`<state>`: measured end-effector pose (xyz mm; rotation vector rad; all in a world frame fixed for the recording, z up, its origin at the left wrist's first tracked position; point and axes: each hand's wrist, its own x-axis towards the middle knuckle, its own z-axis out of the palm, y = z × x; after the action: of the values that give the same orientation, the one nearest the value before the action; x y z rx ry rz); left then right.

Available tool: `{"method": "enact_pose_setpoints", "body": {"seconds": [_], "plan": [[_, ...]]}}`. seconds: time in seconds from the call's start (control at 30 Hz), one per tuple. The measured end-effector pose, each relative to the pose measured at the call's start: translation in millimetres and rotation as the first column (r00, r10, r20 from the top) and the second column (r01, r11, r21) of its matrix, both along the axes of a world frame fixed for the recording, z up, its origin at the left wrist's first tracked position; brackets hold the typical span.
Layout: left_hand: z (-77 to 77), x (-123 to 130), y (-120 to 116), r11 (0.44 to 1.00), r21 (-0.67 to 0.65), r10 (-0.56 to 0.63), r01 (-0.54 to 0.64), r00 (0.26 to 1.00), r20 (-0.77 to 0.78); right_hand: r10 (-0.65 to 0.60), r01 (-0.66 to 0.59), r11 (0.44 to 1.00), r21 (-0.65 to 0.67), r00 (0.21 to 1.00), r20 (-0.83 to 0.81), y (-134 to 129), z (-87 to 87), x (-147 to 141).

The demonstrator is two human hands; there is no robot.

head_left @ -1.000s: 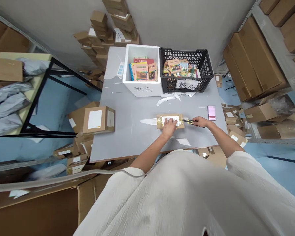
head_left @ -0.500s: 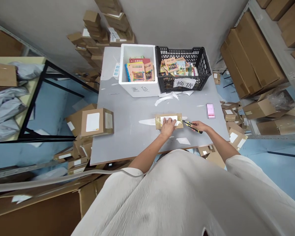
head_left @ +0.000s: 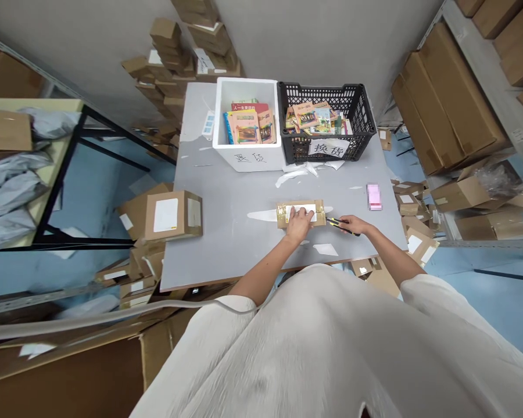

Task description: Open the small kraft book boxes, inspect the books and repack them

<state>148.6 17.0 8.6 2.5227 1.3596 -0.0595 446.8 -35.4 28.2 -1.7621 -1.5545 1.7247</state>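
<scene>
Cutter [head_left: 333, 222] has shifted slightly, right hand [head_left: 354, 223] clasped round it, left hand [head_left: 299, 224] spread on box [head_left: 318, 212]

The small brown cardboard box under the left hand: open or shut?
Apparently shut: the small brown cardboard box has a flat, taped top, no flap raised, though the left hand hides part.

Parcel storeroom — identified by cartons [head_left: 210, 38] stacked beyond the far-left corner of the desk [head_left: 226, 232], box-laden shelving [head_left: 467, 43] right of it, and grey bags [head_left: 9, 191] on a rack [head_left: 68, 136] left of it.
</scene>
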Motion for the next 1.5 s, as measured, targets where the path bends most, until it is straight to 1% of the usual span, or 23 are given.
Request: {"method": "enact_pose_setpoints", "body": {"seconds": [0.13,0.23,0.33,0.43,0.5,0.53,0.6,0.67,0.73,0.8,0.9,0.97,1.03,1.13,1.23,1.37,1.5], "plan": [[-0.3,-4.5,1.5,0.999,-0.031,-0.013,0.015,0.998,0.064,-0.16,0.161,0.986,0.042,0.987,-0.026,-3.6,-0.3,1.0],[0.8,-8.0,-0.2,1.0,-0.017,-0.006,0.009,0.991,0.133,-0.258,0.26,0.964,0.063,0.966,-0.03,-8.0,-1.5,2.2],[4.1,-6.5,3.3,0.999,0.03,0.029,-0.035,0.986,0.166,-0.302,0.302,0.947,0.111,0.953,-0.013,-13.3,-3.4,2.3],[7.1,-0.7,13.5,0.995,0.049,0.073,-0.083,0.98,0.183,-0.315,0.303,0.932,0.197,0.948,0.031,-17.5,-3.8,-0.4],[6.9,3.4,20.4,0.995,0.04,0.086,-0.094,0.98,0.18,-0.286,0.254,0.932,0.258,0.954,0.092,-19.5,-1.3,-3.4],[5.9,5.1,22.8,0.995,0.033,0.084,-0.091,0.981,0.174,-0.255,0.206,0.931,0.299,0.957,0.134,-20.3,0.8,-5.1],[2.9,7.8,25.7,0.997,0.015,0.078,-0.082,0.985,0.156,-0.178,0.07,0.918,0.39,0.953,0.246,-21.8,6.7,-8.8],[-0.4,10.3,27.5,0.997,-0.001,0.076,-0.077,0.988,0.135,-0.098,-0.085,0.895,0.437,0.92,0.379,-22.7,13.1,-13.0],[-2.3,13.2,30.7,0.997,-0.017,0.081,-0.08,0.991,0.11,-0.025,-0.219,0.881,0.419,0.864,0.503,-22.5,18.5,-17.4],[-2.2,16.4,36.4,0.995,-0.042,0.093,-0.09,0.992,0.085,0.026,-0.317,0.867,0.384,0.799,0.601,-21.0,22.0,-21.6],[-0.7,18.6,45.1,0.99,-0.084,0.122,-0.117,0.991,0.061,0.056,-0.401,0.848,0.348,0.719,0.693,-17.4,24.1,-26.3],[-0.8,17.2,46.8,0.991,-0.078,0.113,-0.107,0.991,0.071,0.064,-0.415,0.851,0.323,0.692,0.719,-15.0,24.5,-28.0],[-3.0,14.3,44.1,0.996,-0.038,0.079,-0.076,0.992,0.099,0.069,-0.414,0.857,0.305,0.681,0.729,-13.1,24.9,-28.7],[-9.5,10.1,36.0,0.999,0.01,0.041,-0.043,0.99,0.132,0.074,-0.412,0.861,0.297,0.68,0.729,-11.7,25.7,-28.3],[-16.5,8.7,30.4,0.999,0.017,0.049,-0.052,0.986,0.157,0.064,-0.394,0.868,0.302,0.692,0.719,-12.4,24.1,-29.8],[-21.7,8.6,28.6,0.997,0.028,0.061,-0.068,0.976,0.207,-0.008,-0.327,0.879,0.348,0.719,0.695,-15.4,13.6,-37.8],[-21.6,6.2,26.9,0.997,0.011,0.07,-0.075,0.97,0.231,-0.09,-0.272,0.868,0.415,0.737,0.67,-18.5,-1.3,-40.3]]}}
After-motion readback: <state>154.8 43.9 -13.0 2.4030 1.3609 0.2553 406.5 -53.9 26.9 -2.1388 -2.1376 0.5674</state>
